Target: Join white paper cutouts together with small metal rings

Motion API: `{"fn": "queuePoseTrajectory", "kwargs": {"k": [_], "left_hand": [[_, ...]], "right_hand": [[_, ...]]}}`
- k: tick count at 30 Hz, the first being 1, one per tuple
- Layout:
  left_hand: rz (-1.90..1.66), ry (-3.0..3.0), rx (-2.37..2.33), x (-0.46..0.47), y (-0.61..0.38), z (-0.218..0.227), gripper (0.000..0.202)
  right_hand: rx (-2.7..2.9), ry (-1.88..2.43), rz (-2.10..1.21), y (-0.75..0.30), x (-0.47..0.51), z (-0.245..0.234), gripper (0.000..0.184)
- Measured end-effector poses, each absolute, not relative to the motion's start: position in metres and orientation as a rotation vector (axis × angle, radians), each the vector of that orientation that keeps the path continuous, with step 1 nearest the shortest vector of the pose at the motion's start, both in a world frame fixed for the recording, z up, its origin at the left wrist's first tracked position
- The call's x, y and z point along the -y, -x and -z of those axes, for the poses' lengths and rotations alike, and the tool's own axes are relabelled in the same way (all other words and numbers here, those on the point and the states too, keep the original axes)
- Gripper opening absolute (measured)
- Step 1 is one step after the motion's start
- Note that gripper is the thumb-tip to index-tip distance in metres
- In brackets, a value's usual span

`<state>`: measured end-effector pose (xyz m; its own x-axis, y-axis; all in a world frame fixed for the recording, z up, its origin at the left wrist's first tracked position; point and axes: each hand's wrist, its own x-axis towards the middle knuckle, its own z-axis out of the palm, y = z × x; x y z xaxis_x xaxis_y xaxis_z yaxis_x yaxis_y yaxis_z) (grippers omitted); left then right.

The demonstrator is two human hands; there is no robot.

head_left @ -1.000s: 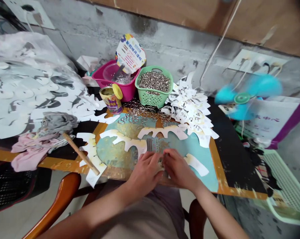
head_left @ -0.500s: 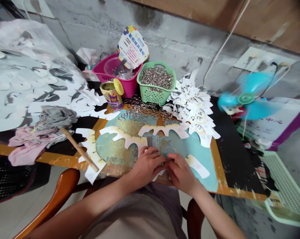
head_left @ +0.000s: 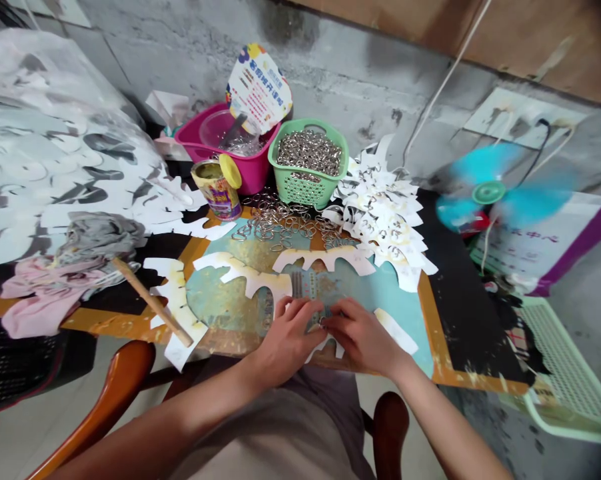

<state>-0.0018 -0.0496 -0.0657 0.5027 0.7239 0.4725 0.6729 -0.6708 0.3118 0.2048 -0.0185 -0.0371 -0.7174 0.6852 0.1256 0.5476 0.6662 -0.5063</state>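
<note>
At the front edge of the table, my left hand [head_left: 291, 339] has its fingers curled down over a white scalloped cut-out strip [head_left: 338, 347], mostly hidden under both hands. My right hand [head_left: 363, 339], just beside it, pinches a small metal ring [head_left: 322, 323] between thumb and fingertips, close to my left fingertips. Similar strips with yellowish glue-like stains lie around: one scalloped strip [head_left: 323, 259] ahead, another curved strip [head_left: 243, 272] to the left. Many loose metal rings [head_left: 285, 223] are scattered farther back.
A green basket [head_left: 308, 190] full of rings stands by a pink basket [head_left: 253, 170] and an open can [head_left: 216, 190]. Stacked strips [head_left: 393, 220] sit right, near a spinning blue fan [head_left: 490, 192]. A wooden stick [head_left: 153, 303] and rags [head_left: 95, 247] lie left.
My hands have moved slightly apart; the ring at the right fingertips and the strip's scalloped edge below now show more. The whole view has shifted a little.
</note>
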Motion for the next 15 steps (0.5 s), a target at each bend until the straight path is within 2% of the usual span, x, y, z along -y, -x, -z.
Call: {"fn": "queuePoseTrajectory", "kwargs": {"k": [7, 13, 15], "left_hand": [[-0.911, -2.673, -1.150, 0.049, 0.002, 0.064, 0.019], [-0.809, -2.534, -1.160, 0.042, 0.001, 0.059, 0.021], [-0.798, -2.523, -1.185, 0.042, 0.001, 0.059, 0.019]], "right_hand": [[2.598, 0.896, -0.715, -0.206, 0.010, 0.037, 0.013], [2.725, 0.947, -0.171, -0.203, 0.033, 0.045, 0.019], [2.651, 1.006, -0.089, -0.202, 0.048, 0.053, 0.019]]}}
